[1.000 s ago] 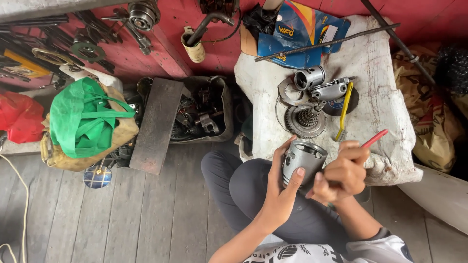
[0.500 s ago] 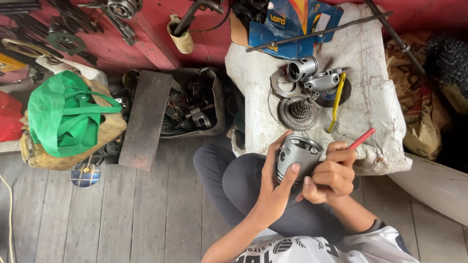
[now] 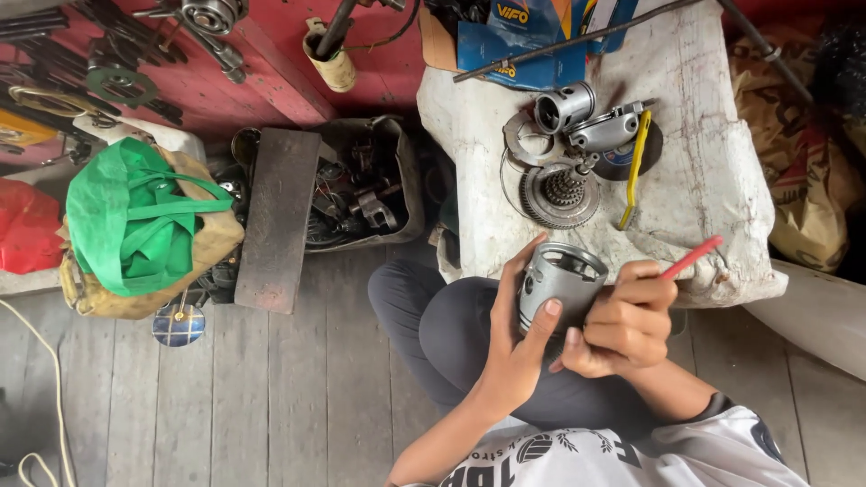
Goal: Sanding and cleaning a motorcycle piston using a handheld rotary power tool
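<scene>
I've got the grey metal piston (image 3: 559, 287) over my lap, just off the tabletop (image 3: 713, 180) edge. Left hand (image 3: 514, 338) fingers wrapped round its skirt; right hand (image 3: 622, 325) closed on a red tool (image 3: 690, 257). Looks like mid-inspection/marking; next needs steady grip, tool tip to piston.

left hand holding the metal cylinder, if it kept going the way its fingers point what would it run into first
Probably the white cloth-covered bench edge just beyond the left hand and metal cylinder, then the toothed gear; depth is unclear.
</scene>
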